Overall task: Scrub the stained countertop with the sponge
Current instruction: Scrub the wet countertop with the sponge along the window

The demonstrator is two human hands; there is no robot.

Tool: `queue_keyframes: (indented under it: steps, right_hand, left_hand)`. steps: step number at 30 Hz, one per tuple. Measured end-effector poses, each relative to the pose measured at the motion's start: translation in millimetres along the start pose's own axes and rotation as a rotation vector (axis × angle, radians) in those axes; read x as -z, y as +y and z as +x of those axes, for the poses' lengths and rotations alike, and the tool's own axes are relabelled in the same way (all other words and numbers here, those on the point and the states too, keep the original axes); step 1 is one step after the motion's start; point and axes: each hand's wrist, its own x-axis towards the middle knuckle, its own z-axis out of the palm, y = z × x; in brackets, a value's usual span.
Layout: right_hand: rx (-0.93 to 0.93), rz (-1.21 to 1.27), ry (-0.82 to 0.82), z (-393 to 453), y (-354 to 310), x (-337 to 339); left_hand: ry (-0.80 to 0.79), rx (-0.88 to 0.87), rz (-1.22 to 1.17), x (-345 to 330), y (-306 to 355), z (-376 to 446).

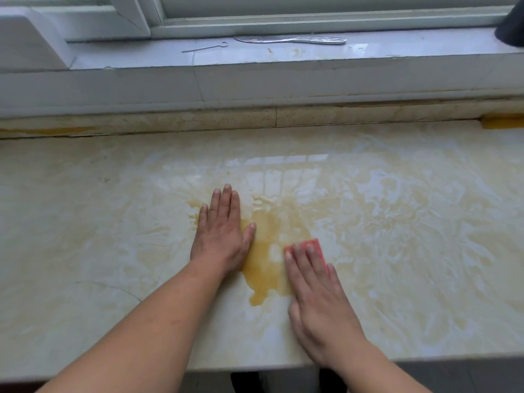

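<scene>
Pressing the red sponge point(310, 246) flat against the pale marble tabletop point(85, 222), my right hand point(320, 302) covers most of it; the fingers point(304, 260) lie straight on top, released rather than clenched, and only the sponge's far corner shows. It sits at the right edge of a yellow-brown stain point(269, 259), which pools between my hands. My left hand point(224, 231) rests palm-down just left of the stain, fingers extended, grasping nothing. On the windowsill point(397, 49) beyond lie a metal knife point(292, 39) and a thin wire pin point(205, 48), well apart from the work area.
</scene>
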Motion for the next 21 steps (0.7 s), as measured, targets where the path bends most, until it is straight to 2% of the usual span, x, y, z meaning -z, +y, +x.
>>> queue_keyframes:
  steps: [5, 12, 18, 21]
  right_hand:
    - [-0.174, 0.021, -0.002, 72, -9, 16]
    - [-0.156, 0.003, -0.079, 13, -21, 4]
    - [-0.228, 0.036, 0.002, 110, -13, 19]
    - [-0.239, 0.030, 0.004, 104, -18, 17]
  left_hand:
    - [0.009, -0.010, -0.010, -1, -1, 0]
    - [0.015, -0.021, -0.037, -1, -1, -1]
    - [0.002, -0.025, -0.040, 0, -1, 0]
    - [-0.003, -0.033, -0.047, 0, -2, 0]
